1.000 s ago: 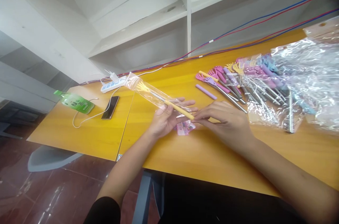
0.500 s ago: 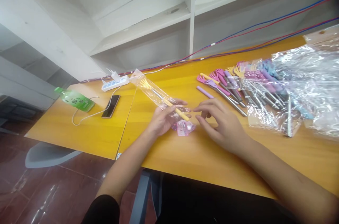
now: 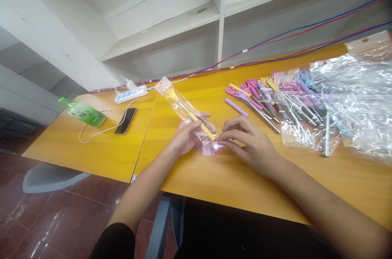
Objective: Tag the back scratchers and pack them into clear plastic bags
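Left hand (image 3: pixel 186 137) clamped a yellow scratcher (image 3: pixel 208 132) in a clear sleeve (image 3: pixel 193 106), slanting above the table (image 3: pixel 196 177). Right hand (image 3: pixel 249 141) was just beside its handle end; I couldn't tell whether it gripped anything

Cannot tell touch from gap between the right hand (image 3: pixel 249 141) and the clear bag (image 3: pixel 190 110), mid-frame. Cannot see all of the pink packet (image 3: pixel 208 150), partly hidden by the left hand (image 3: pixel 186 138). Cannot follow the bag pile (image 3: pixel 367 106) past the right edge, nor read the small print on the green bottle (image 3: pixel 86 112), far left.
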A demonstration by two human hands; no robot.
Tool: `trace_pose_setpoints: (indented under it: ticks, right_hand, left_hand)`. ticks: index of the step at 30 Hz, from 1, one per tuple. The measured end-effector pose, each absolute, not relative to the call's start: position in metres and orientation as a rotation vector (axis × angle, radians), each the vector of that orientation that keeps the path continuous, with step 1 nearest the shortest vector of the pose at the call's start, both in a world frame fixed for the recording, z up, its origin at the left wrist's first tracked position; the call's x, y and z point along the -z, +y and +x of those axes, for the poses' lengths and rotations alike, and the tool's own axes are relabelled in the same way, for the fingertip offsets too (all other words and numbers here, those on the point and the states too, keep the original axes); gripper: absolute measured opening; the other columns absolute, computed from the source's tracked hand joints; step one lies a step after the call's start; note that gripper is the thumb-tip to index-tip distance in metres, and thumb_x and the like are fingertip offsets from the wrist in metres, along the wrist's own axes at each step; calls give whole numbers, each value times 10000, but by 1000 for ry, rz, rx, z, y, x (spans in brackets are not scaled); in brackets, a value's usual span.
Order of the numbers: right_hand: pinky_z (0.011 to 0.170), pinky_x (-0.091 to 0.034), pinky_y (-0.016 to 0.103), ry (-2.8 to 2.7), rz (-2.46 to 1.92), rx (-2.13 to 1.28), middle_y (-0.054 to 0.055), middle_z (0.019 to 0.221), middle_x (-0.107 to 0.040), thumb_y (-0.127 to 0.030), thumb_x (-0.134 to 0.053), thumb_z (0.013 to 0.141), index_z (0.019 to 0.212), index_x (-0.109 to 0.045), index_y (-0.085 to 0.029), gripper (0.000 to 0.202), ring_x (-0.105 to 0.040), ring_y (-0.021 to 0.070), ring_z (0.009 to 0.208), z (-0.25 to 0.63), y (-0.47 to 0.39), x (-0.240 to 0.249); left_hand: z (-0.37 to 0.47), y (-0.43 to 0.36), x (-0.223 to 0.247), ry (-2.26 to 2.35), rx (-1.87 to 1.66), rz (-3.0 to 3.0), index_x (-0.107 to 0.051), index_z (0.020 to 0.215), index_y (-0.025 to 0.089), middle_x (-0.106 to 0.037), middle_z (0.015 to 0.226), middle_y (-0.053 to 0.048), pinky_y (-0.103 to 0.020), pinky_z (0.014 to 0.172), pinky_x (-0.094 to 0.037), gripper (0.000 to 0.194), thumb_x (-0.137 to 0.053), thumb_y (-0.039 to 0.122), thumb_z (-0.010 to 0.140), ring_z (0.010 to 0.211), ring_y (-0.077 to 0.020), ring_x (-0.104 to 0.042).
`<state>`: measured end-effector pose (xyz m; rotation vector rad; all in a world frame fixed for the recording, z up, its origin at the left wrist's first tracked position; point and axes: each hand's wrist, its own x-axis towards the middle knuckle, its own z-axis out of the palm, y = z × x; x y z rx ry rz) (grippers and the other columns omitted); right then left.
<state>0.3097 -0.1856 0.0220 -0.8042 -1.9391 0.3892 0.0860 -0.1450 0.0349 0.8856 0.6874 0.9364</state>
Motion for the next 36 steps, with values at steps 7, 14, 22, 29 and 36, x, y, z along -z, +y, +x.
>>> trace_pose_setpoints:
  ticks: [7,14,22,29,36]
  right_hand:
    - [902,-584,443,-1906,-855,-413,105,1096,-588,-274,-685,988,965,-738,-247,64,-642,256,1053,305,-188,-24]
    - [812,-606,381,-1830,-952,-607,100,1126,-625,-302,-635,1020,952,-687,-238,107,-665,218,975,301,-188,-21]
    - [685,-604,335,-1530,-1067,-989,57,949,-706,-481,-753,919,1018,-606,-233,305,-703,202,828,299,-184,-15]
    - [711,-535,310,-1411,-1124,-1412,48,836,-760,-534,-858,764,866,-710,-183,394,-675,172,741,303,-175,-19]
    - [629,-462,257,-1289,-988,-1748,-6,734,-683,-578,-913,696,816,-670,-177,483,-576,115,648,304,-178,-26]
  left_hand:
    - [91,-149,-30,678,-844,958,-665,1339,186,-791,1074,-107,-308,776,-593,571,-865,377,840,892,-226,-778]
    - [92,-148,-27,719,-865,980,-690,1262,163,-798,1102,-127,-369,844,-624,599,-925,407,768,950,-259,-786]
    - [96,-152,-23,784,-910,1169,-725,1087,169,-789,1062,-77,-364,941,-601,554,-1002,198,609,978,-231,-765]
    - [91,-147,-25,810,-664,1248,-730,1078,168,-801,1044,-100,-370,847,-633,427,-944,289,729,923,-254,-785]
    - [89,-154,-35,741,-576,1298,-731,960,145,-763,805,-67,-309,660,-600,328,-914,345,776,668,-199,-737]
